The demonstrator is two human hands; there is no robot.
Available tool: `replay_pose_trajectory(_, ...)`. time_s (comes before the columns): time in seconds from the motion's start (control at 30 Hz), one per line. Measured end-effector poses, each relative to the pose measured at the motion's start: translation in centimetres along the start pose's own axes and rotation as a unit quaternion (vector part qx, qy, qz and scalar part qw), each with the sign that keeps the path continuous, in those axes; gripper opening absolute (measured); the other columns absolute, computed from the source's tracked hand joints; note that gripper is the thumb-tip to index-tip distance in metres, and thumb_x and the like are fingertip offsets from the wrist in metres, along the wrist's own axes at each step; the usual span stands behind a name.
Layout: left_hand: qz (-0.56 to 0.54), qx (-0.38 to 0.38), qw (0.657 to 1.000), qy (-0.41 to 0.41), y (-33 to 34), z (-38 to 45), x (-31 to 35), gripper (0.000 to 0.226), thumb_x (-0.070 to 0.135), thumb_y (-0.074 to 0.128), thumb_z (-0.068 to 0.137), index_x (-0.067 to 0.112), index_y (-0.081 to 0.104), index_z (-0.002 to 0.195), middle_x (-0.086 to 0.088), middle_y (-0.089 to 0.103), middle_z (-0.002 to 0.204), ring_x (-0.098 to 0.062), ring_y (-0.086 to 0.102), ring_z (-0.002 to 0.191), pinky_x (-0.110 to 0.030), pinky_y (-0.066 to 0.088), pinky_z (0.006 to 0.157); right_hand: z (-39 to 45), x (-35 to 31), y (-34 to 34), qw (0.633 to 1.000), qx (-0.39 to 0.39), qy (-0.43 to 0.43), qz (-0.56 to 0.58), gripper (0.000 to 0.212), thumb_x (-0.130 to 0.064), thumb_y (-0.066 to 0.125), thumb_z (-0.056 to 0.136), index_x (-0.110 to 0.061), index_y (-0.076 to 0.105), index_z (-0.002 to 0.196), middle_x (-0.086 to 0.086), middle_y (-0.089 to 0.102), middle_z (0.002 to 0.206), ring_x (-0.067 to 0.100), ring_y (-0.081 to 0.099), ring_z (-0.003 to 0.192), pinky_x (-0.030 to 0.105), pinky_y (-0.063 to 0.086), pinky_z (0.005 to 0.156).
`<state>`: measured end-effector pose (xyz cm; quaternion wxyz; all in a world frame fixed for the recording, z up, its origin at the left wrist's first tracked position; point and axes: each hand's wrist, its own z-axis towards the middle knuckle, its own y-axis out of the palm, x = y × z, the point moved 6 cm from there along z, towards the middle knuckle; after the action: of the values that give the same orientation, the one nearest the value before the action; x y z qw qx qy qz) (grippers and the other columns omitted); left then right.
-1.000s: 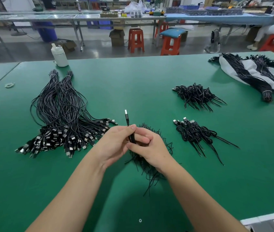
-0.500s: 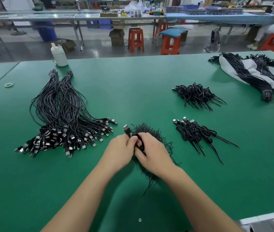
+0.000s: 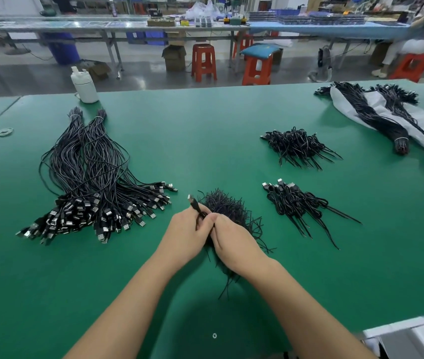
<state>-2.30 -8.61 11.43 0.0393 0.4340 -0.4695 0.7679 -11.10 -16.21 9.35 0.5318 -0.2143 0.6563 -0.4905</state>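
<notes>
My left hand (image 3: 185, 235) and my right hand (image 3: 234, 240) meet over the green table (image 3: 205, 141), both pinching one black USB cable (image 3: 195, 204). Its metal plug sticks out up and to the left of my left thumb. The rest of the cable is folded between my fingers and mostly hidden. Under and behind my hands lies a pile of black twist ties (image 3: 227, 208), partly covered by my right hand.
A big fan of loose USB cables (image 3: 89, 193) lies to the left. Two small piles of coiled cables (image 3: 296, 146) (image 3: 296, 203) sit on the right. More bundles lie on a white bag (image 3: 412, 120) far right. A white bottle (image 3: 84, 85) stands at the back left.
My hands have sunk from above the tie pile down onto it. The cable's plug, first upright, now tilts to the left and sits lower, close to my left thumb.
</notes>
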Motion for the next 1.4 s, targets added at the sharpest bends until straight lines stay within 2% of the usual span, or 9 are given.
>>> replay_pose_trajectory(0.33, 0.028, 0.0, 1.0, -0.01, 0.1, 0.4, -1.2, 0.009, 0.027, 0.058, 0.096, 0.02, 0.062, 0.091, 0.006, 0.066, 0.079, -0.011, 0.056, 0.074, -0.021, 0.033, 0.064, 0.5, -0.6, 1.1, 0.99, -0.06, 0.011, 0.128, 0.033, -0.019, 0.043, 0.102, -0.021, 0.052, 0.133, 0.005, 0.066, 0.113, 0.022, 0.061, 0.098, 0.041, 0.05, 0.088)
replay_pose_trajectory(0.5, -0.139, -0.011, 0.987, -0.083, 0.9, 0.8, -2.2, 0.012, 0.023, 0.064, 0.094, 0.025, 0.062, 0.083, 0.011, 0.057, 0.056, 0.0, 0.05, 0.049, -0.013, 0.036, 0.053, 0.4, 0.2, 1.0, 0.992, -0.057, 0.012, 0.111, 0.016, -0.023, 0.039, 0.105, -0.028, 0.054, 0.106, -0.003, 0.063, 0.086, 0.014, 0.056, 0.076, 0.033, 0.043, 0.076)
replay_pose_trajectory(0.57, -0.293, -0.091, 0.943, -0.129, 2.2, 0.5, -3.2, 0.006, 0.024, 0.064, 0.096, 0.017, 0.065, 0.096, 0.001, 0.057, 0.064, -0.009, 0.045, 0.051, -0.022, 0.037, 0.051, 0.3, 0.9, 1.0, 0.995, -0.077, 0.013, 0.065, 0.023, -0.028, 0.037, 0.106, -0.017, 0.054, 0.116, 0.002, 0.067, 0.094, 0.021, 0.06, 0.084, 0.038, 0.048, 0.081)
replay_pose_trajectory(0.7, -0.574, -0.172, 0.772, -0.213, 3.9, -0.6, -5.4, 0.037, 0.023, 0.06, 0.094, 0.006, 0.057, 0.128, -0.008, 0.065, 0.089, -0.013, 0.048, 0.062, -0.025, 0.044, 0.058, -0.3, 3.3, 0.6, 0.996, -0.08, 0.048, 0.017, 0.023, -0.031, 0.034, 0.107, -0.021, 0.049, 0.093, -0.006, 0.059, 0.085, 0.023, 0.058, 0.082, 0.039, 0.048, 0.077)
replay_pose_trajectory(0.73, -0.539, -0.159, 0.798, -0.219, 3.9, -0.5, -6.4, 0.034, 0.022, 0.061, 0.095, 0.01, 0.06, 0.126, -0.005, 0.067, 0.094, -0.012, 0.053, 0.067, -0.025, 0.046, 0.065, -0.4, 3.7, 0.4, 0.995, -0.07, 0.061, 0.023, 0.024, -0.032, 0.032, 0.107, -0.023, 0.048, 0.091, -0.008, 0.057, 0.082, 0.021, 0.057, 0.081, 0.039, 0.048, 0.076)
replay_pose_trajectory(0.8, -0.242, -0.116, 0.942, -0.203, 3.6, -0.1, -8.5, 0.019, 0.028, 0.065, 0.095, 0.021, 0.065, 0.113, 0.005, 0.067, 0.099, -0.009, 0.06, 0.081, -0.025, 0.048, 0.077, -0.5, 4.4, 0.2, 0.994, -0.049, 0.084, 0.044, 0.028, -0.035, 0.03, 0.107, -0.024, 0.048, 0.089, -0.007, 0.057, 0.08, 0.019, 0.056, 0.079, 0.04, 0.048, 0.075)
replay_pose_trajectory(0.83, -0.088, -0.1, 0.976, -0.174, 3.4, 0.0, -9.0, 0.016, 0.033, 0.068, 0.092, 0.025, 0.064, 0.105, 0.007, 0.063, 0.099, -0.01, 0.06, 0.087, -0.026, 0.048, 0.08, -0.5, 4.5, 0.2, 0.993, -0.038, 0.094, 0.053, 0.029, -0.036, 0.029, 0.107, -0.024, 0.046, 0.087, -0.006, 0.057, 0.079, 0.018, 0.056, 0.077, 0.04, 0.047, 0.074)
replay_pose_trajectory(1.0, 0.144, -0.143, 0.974, -0.101, 6.0, -0.1, -8.3, 0.028, 0.052, 0.071, 0.084, 0.031, 0.055, 0.091, 0.007, 0.045, 0.103, -0.015, 0.05, 0.1, -0.034, 0.045, 0.086, -0.3, 4.6, -0.1, 0.987, -0.003, 0.127, 0.097, 0.035, -0.037, 0.027, 0.107, -0.017, 0.047, 0.086, 0.002, 0.06, 0.083, 0.022, 0.056, 0.079, 0.043, 0.049, 0.078)
replay_pose_trajectory(1.4, 0.202, -0.032, 0.977, -0.062, 3.0, 0.1, -7.3, 0.026, 0.044, 0.05, 0.099, 0.03, 0.072, 0.094, 0.012, 0.062, 0.085, -0.014, 0.057, 0.078, -0.028, 0.045, 0.064, -0.3, 5.3, 1.3, 0.977, -0.032, 0.155, 0.146, 0.033, -0.037, 0.027, 0.107, -0.022, 0.048, 0.087, -0.001, 0.059, 0.087, 0.015, 0.054, 0.079, 0.033, 0.043, 0.071)
